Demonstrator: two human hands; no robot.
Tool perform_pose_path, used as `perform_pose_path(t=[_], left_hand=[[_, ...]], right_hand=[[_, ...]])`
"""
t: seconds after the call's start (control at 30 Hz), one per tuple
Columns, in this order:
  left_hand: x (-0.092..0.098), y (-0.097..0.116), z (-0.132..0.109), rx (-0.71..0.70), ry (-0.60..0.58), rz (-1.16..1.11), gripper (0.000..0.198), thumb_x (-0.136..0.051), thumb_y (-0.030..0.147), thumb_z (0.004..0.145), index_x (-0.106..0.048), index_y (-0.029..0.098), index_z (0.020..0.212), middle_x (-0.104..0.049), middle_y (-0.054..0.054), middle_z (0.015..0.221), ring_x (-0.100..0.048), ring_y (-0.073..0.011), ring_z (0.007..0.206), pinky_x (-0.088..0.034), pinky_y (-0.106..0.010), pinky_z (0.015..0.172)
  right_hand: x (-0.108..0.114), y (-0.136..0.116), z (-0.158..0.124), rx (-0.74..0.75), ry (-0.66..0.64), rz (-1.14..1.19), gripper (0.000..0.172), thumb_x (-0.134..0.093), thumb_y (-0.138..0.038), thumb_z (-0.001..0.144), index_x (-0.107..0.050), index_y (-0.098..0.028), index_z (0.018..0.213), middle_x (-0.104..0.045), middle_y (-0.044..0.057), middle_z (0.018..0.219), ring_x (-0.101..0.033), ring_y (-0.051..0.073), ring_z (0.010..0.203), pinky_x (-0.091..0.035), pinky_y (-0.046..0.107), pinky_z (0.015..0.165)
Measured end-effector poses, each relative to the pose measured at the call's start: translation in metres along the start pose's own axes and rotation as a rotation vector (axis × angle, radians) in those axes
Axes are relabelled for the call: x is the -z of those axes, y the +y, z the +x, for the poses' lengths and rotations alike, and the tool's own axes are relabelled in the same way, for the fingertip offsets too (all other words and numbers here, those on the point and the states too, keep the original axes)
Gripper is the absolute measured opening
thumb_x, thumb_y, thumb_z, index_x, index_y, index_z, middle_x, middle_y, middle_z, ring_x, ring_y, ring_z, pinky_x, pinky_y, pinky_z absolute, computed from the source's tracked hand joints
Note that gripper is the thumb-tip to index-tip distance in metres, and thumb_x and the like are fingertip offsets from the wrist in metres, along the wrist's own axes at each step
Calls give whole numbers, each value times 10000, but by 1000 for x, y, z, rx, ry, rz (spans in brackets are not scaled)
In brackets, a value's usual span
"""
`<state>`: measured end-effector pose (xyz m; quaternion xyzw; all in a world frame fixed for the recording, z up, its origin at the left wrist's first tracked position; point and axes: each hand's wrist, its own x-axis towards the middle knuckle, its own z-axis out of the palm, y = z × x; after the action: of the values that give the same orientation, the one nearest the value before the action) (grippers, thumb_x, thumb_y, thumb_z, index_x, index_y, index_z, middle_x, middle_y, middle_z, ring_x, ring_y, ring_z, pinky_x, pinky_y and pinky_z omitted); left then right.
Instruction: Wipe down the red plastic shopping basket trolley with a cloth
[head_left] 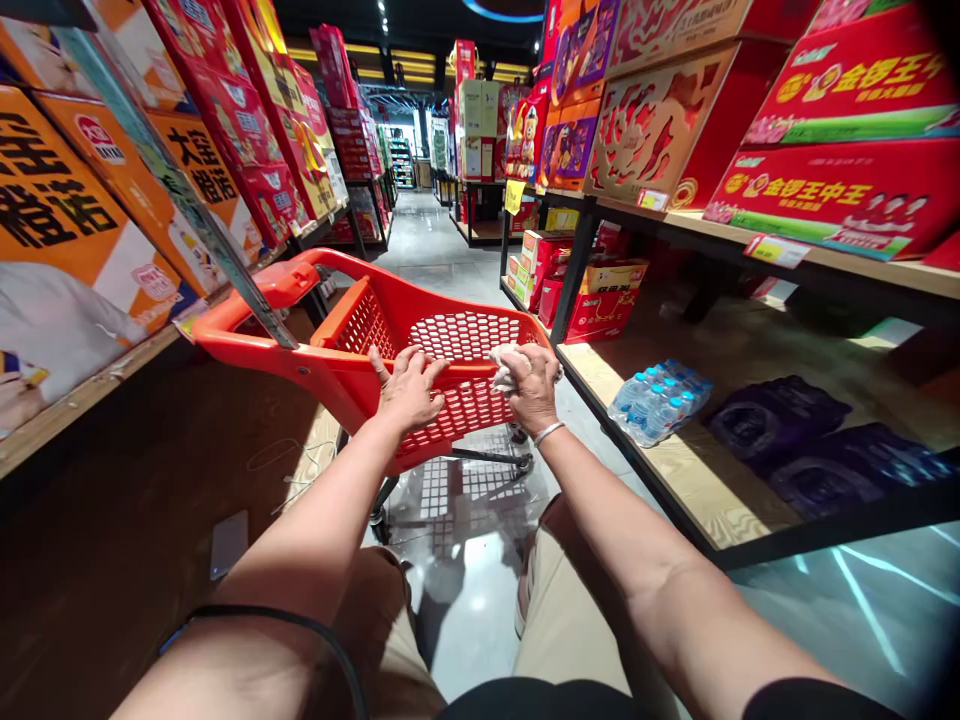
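Two shelf runs line the aisle: left shelf (45, 428) at 9 to 10 o'clock, stacked with orange cartons (127, 195); right shelf (712, 485) at 2 to 3 o'clock, red gift cartons (832, 200) on its upper board. Red-orange plastic shopping cart (341, 385) stands on the floor at 12 o'clock, side-on, handle end toward 10 o'clock, other end toward 1. Basket has perforated walls.

Bottled-water pack (658, 402), blue caps, sits on the lower board at 2 o'clock; dark purple shrink-wrapped packs (780, 415) beyond it, toward 3.

Left hand (411, 388): at 12 o'clock, palm down, fingers spread on the cart's near rim, gripping nothing. Right hand (531, 385): toward 1 o'clock, fingers closed over a bunched whitish cloth (508, 366) at the rim near the cart's far end. Bracelet (550, 432) on that wrist.

Step in hand, by judgement: wiping the top rim, left hand probably steadying. Next move calls for light pressure along the rim, cloth kept bunched under the fingers, cart held from rolling on its casters.
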<state>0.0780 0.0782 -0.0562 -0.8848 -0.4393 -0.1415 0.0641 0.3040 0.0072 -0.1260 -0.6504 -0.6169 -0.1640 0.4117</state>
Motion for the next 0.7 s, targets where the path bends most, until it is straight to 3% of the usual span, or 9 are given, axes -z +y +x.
perform_pose_path(t=[0.17,0.23,0.3,0.4,0.53,0.6,0.7], left_hand=[[0,4,2,-6,15,33,533,-585,329,852,-577,262,1381,-579,-134,1381,-322,-372,1466,174,-742,1171],[1,7,3,-26,17,59,513,-580,332,856,-580,203,1352,-590,-154,1354,-382,-359,1423,125,-699,1212],[2,10,6,-51,15,79,487,-565,351,871,-590,149,1313,-608,-166,1311,-457,-335,1350,21,-616,1258],[3,13,8,-73,6,122,548,-553,355,878,-551,154,1388,-627,-153,1256,-522,-321,1241,-185,-541,1215],[3,13,9,-103,-27,162,610,-576,389,865,-527,263,1460,-621,-124,1218,-520,-333,1189,-280,-530,1112],[2,14,9,-94,-26,149,568,-576,437,870,-579,267,1411,-622,-121,1204,-509,-335,1187,-272,-530,1104],[0,13,9,-87,-10,132,532,-564,460,878,-608,262,1371,-629,-115,1194,-494,-337,1190,-261,-533,1099]], right_hand=[[-26,-10,-30,68,-206,22,479,-590,-83,799,-710,-329,1192,-557,21,1341,-360,300,1303,-323,510,1177],[-24,-15,-36,129,-247,54,494,-563,-69,815,-704,-330,1210,-561,19,1340,-373,284,1282,-346,469,1162],[-11,-14,-28,121,-188,59,482,-573,-109,840,-687,-324,1256,-537,38,1382,-357,293,1303,-333,471,1169],[17,-1,1,-66,-54,2,461,-602,-183,848,-673,-305,1287,-500,76,1416,-333,327,1324,-333,519,1153],[33,11,27,-329,-109,-48,420,-598,-168,817,-694,-269,1213,-541,110,1324,-386,341,1222,-402,508,1035],[29,-1,31,-334,-178,-57,392,-583,-159,825,-695,-263,1186,-566,104,1286,-400,326,1182,-411,469,996],[19,-36,38,-178,-294,-55,359,-569,-192,864,-676,-265,1200,-586,81,1270,-409,293,1145,-409,415,952]])
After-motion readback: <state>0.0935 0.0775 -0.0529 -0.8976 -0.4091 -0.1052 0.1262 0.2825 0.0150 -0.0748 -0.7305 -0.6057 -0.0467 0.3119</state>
